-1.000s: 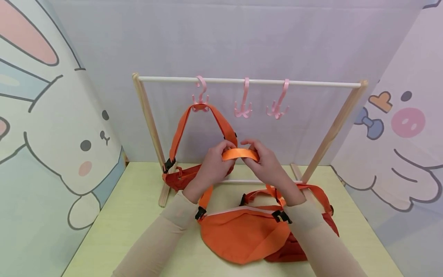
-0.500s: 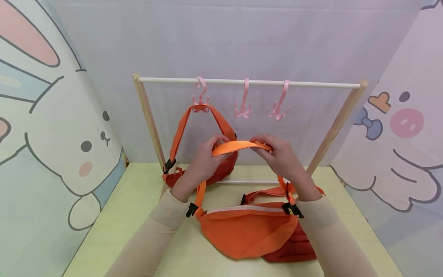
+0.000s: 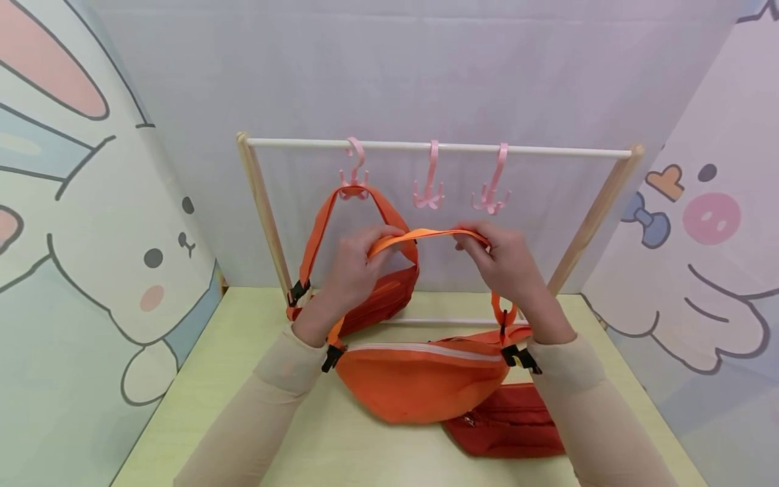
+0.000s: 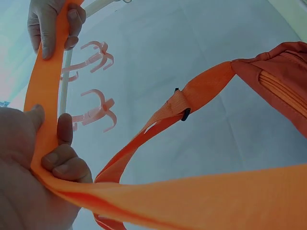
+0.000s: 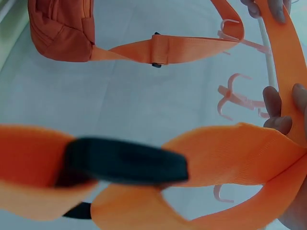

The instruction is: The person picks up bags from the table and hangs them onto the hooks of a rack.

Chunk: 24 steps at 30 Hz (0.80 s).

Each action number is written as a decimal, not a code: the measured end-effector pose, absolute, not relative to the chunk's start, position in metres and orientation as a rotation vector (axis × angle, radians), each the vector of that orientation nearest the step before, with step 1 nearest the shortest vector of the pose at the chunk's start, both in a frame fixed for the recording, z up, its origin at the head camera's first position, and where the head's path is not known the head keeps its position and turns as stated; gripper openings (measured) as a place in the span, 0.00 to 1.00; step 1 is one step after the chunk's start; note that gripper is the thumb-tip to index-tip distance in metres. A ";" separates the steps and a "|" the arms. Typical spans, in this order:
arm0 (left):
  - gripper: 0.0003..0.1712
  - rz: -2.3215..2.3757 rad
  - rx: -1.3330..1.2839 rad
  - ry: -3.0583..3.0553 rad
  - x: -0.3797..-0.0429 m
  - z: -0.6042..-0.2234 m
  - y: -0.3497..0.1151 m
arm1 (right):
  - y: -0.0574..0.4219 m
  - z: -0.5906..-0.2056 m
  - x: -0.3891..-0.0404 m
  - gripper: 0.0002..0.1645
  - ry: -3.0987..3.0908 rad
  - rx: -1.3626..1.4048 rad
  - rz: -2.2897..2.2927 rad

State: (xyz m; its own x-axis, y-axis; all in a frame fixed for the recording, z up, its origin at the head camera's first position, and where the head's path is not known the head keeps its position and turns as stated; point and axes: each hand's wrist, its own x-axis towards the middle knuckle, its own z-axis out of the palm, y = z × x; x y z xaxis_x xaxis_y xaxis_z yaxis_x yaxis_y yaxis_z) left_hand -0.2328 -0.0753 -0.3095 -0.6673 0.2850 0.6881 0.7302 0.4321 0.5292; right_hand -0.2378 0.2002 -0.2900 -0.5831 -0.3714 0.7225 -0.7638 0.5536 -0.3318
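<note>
My left hand [image 3: 353, 267] and right hand [image 3: 505, 264] each pinch the orange strap [image 3: 426, 233] of a waist bag, thumb on one face and fingers on the other. Between them the strap forms a shallow arch. Below my forearms the orange waist bag [image 3: 420, 385] hangs with its pale zip upward and black buckles at both ends. In the left wrist view the strap [image 4: 45, 91] runs from one hand to the other. A black slider [image 5: 124, 160] on the strap is close to the right wrist camera.
A rack with a white rail [image 3: 292, 143] holds three pink hooks. A red-orange waist bag [image 3: 383, 297] hangs from the left hook [image 3: 355, 179]; the middle hook [image 3: 429, 189] and right hook [image 3: 493, 193] carry nothing. Another dark red bag [image 3: 511, 423] lies on the table [image 3: 201, 406].
My hands have spread apart along the strap and risen a little. The orange bag has moved up and back with it, uncovering more of the dark red bag.
</note>
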 end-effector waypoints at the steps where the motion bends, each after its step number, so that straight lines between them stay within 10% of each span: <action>1: 0.12 -1.150 -0.859 -2.174 -0.233 -0.308 -0.076 | 0.200 -0.288 -0.238 0.11 -2.201 0.898 0.855; 24: 0.15 -0.955 -0.585 -2.181 -0.255 -0.264 -0.067 | 0.180 -0.255 -0.256 0.18 -2.201 0.562 0.797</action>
